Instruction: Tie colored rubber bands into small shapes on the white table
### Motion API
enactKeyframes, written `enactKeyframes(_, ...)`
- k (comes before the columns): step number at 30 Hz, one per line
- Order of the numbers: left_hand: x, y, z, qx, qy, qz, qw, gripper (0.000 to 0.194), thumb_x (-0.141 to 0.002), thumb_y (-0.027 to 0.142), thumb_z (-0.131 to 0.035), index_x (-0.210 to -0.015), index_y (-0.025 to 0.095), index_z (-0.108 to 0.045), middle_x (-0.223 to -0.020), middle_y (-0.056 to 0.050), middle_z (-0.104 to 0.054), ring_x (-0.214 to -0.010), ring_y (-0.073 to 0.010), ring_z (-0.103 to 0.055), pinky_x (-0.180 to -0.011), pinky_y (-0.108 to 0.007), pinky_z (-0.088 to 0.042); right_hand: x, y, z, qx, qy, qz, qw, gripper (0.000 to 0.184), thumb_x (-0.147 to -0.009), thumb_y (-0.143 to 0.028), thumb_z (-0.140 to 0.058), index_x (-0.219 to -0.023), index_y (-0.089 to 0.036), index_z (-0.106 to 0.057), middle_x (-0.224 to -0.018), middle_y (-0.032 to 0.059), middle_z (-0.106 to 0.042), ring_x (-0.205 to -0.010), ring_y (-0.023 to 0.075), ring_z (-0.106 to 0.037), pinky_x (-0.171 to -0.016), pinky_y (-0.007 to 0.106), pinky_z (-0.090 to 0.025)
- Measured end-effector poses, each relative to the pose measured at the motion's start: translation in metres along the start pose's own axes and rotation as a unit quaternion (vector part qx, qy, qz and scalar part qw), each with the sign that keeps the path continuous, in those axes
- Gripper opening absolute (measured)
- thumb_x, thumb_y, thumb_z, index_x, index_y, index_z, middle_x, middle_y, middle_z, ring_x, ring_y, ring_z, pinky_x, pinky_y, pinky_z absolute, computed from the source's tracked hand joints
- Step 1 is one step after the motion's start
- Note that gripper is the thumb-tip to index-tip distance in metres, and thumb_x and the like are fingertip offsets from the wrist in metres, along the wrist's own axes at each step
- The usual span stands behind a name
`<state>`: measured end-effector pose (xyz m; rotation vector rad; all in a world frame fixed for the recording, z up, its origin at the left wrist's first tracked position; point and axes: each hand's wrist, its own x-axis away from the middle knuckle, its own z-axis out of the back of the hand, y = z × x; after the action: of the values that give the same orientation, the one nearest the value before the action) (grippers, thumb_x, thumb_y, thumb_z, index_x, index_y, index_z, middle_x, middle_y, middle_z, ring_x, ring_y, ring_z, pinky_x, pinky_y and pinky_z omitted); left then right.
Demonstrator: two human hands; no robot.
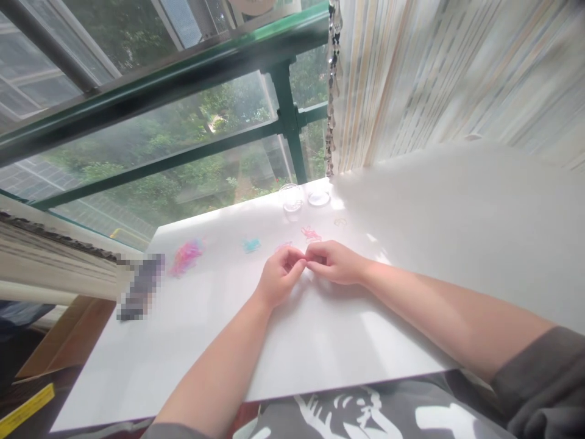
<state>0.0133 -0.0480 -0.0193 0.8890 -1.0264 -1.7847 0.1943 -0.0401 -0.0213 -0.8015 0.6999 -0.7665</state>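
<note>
Over the middle of the white table, my left hand (282, 275) and my right hand (337, 262) meet with thumbs and fingertips pinched together. Whatever lies between the fingertips is too small or hidden to make out. Just behind the hands is a small pile of pink loops (311, 233), with some pale pink ones (284, 246) partly covered by my left hand. A little teal pile (251, 245) lies to the left. Farther left sits a larger mixed pile of pink, purple and orange pieces (187, 256). Behind my right hand are a few pale yellowish loops (340, 222).
At the back edge of the white table (183, 341) stand a clear round container (292, 204) and a round clear lid or dish (319, 199). A dark pixelated object (141, 288) rests at the left edge. Beyond are a green-framed window (287, 116) and a striped curtain (402, 79).
</note>
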Motion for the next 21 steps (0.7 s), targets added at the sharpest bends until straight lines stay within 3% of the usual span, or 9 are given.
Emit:
enactKeyframes(16,0.0028,0.0056,0.0006,0.000,0.008,-0.016,1.000,0.013,-0.083,0.029,-0.053,-0.085,0.017,-0.058,-0.078,-0.003,-0.061,-0.069,-0.0128,-0.055,-0.065,-0.024,-0.044,0.0002,-0.0033,-0.0018,0.008,0.002,-0.027,1.000,0.019,-0.081,-0.023,-0.049,-0.064,-0.017,-0.044,-0.061,-0.0040,-0.042,-0.056,0.0084,-0.037,-0.053,0.021,-0.031)
enactKeyframes(21,0.0027,0.0063,-0.0016,-0.004,0.048,-0.029,0.998,0.014,-0.083,0.031,-0.055,-0.084,0.018,-0.059,-0.079,-0.003,-0.060,-0.072,-0.0143,-0.055,-0.069,-0.027,-0.044,-0.0010,-0.0013,-0.0019,-0.003,0.005,-0.020,1.000,0.014,-0.080,-0.020,-0.050,-0.067,-0.017,-0.047,-0.061,-0.0040,-0.045,-0.055,0.0084,-0.039,-0.053,0.021,-0.032)
